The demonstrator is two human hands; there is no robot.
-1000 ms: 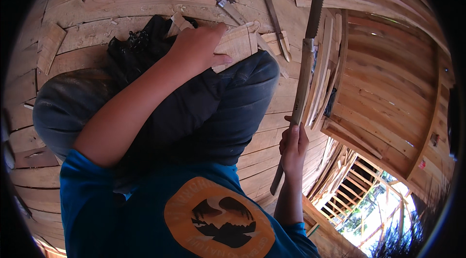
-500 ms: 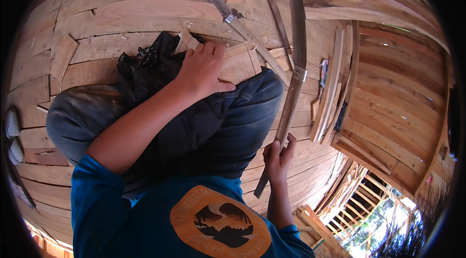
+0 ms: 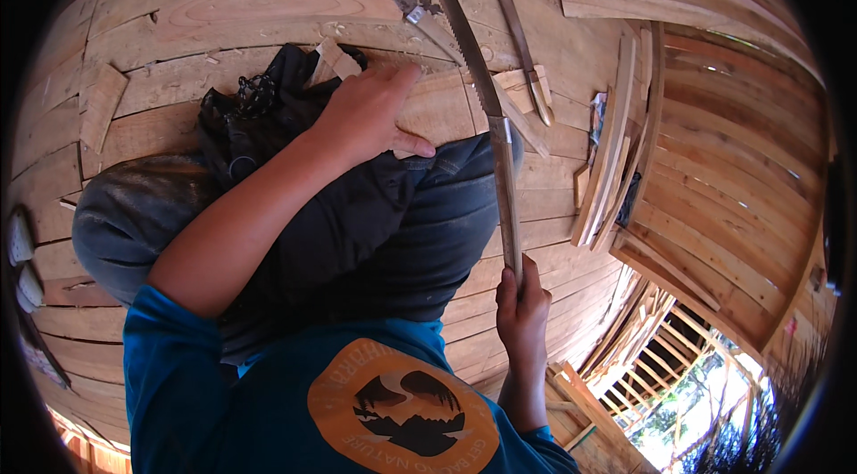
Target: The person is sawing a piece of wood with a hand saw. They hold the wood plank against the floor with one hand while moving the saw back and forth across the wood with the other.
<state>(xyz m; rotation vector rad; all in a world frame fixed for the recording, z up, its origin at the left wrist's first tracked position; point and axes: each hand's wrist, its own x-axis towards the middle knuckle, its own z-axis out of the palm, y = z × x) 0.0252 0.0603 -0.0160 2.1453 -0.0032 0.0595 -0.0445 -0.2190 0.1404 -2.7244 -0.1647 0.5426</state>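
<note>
A short pale wooden board (image 3: 444, 106) rests across my lap near my right knee. My left hand (image 3: 379, 112) is closed over its left part, thumb on the near side and fingers over the top. My right hand (image 3: 523, 300) grips the lower end of the long wooden handle of a handsaw (image 3: 504, 197). The toothed blade points away from me, and its teeth face left. The blade passes in view beside the board's right end; whether it touches the wood I cannot tell. Dark cloth (image 3: 330, 206) lies bunched over my legs under my left forearm.
Beyond my lap, a second handsaw (image 3: 437, 35) and a long dark blade with a wooden handle (image 3: 509, 19) lie on the plank floor. A wood offcut (image 3: 103, 103) lies at the left. Long boards (image 3: 611, 144) and a slatted wooden panel (image 3: 714, 179) stand at the right.
The handsaw has swung left, its blade shifting from beyond my right knee to beside the board's end. My right hand has turned with it. My left hand still holds the board.
</note>
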